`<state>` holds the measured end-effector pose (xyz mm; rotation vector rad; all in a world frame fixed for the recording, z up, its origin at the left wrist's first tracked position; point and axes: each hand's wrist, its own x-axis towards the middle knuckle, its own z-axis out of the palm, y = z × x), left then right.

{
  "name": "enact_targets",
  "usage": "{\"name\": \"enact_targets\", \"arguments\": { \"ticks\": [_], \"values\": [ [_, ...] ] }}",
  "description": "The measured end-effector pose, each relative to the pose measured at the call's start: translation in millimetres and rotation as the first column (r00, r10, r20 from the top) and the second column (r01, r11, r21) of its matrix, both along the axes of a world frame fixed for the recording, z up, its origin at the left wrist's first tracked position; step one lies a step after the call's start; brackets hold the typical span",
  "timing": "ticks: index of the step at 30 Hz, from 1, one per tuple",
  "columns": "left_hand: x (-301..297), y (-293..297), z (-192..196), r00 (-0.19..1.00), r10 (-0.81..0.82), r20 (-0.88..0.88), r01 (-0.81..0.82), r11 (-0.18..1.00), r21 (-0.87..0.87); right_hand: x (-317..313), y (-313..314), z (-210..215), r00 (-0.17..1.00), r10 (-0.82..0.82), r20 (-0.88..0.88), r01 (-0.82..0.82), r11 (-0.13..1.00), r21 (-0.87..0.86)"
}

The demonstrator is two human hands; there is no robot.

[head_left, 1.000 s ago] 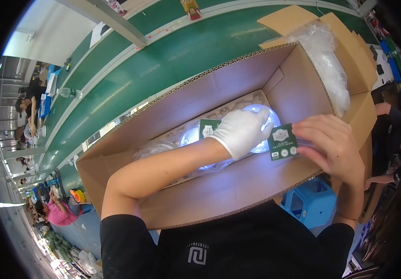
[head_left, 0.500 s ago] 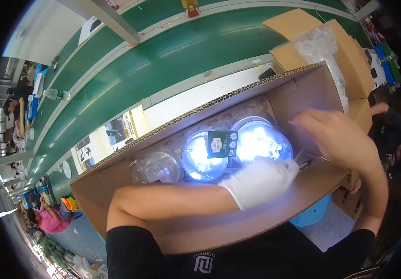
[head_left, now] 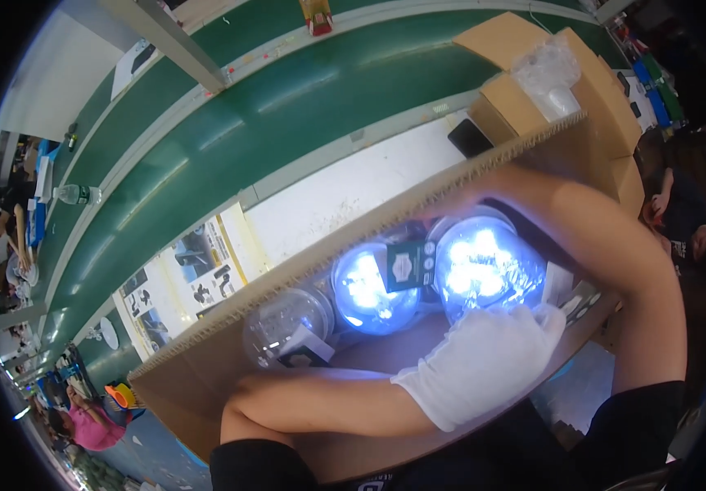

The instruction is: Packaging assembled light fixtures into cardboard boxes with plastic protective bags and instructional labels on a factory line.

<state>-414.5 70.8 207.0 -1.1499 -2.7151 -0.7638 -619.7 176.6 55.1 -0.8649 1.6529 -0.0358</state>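
Observation:
An open cardboard box (head_left: 353, 425) lies in front of me with three clear globes in it. The right globe (head_left: 492, 274) and the middle globe (head_left: 375, 290) glow bright white-blue, while the left globe (head_left: 283, 327) is unlit. My left hand (head_left: 488, 356), in a white glove, lies along the near side of the right globe with its fingers curled; what the fingertips hold is hidden. Behind that globe, against the box's far wall, my bare right hand (head_left: 467, 192) is smeared by motion. A dark green tag (head_left: 406, 268) hangs between the lit globes.
Beyond the box are a white work surface (head_left: 345, 192) and a green conveyor belt (head_left: 287, 106). A dark phone-like object (head_left: 469, 137) lies near the box's far edge. Another open carton (head_left: 516, 102) with clear plastic wrap stands at the far right. Other people are around.
My right hand has moved left and away from me, from the right end of the box to behind the right globe. My gloved left hand has shifted slightly right and nearer in the picture.

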Motion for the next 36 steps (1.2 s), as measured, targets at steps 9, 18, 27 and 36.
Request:
{"name": "enact_targets", "arguments": {
  "ticks": [9,18,27,36],
  "values": [
    [11.9,3.8,-28.4,0.999,-0.04,0.029,0.04,0.999,-0.012,8.8,36.5,-68.6,0.48,-0.76,0.438,0.73,0.623,0.281],
    [10.3,2.4,-30.2,0.999,-0.049,0.007,0.049,0.998,-0.04,7.8,42.7,16.4,0.964,-0.159,-0.214,0.132,0.982,-0.134],
    [8.7,12.5,-48.1,0.999,0.027,-0.045,-0.028,0.999,-0.019,58.5,27.6,83.9,0.819,-0.069,-0.57,-0.245,0.856,-0.456],
    [-39.2,1.5,-35.3,0.967,0.113,0.23,-0.127,0.991,0.051,50.0,88.6,156.6,0.749,0.01,-0.662,-0.095,0.991,-0.093]
  ]
}}
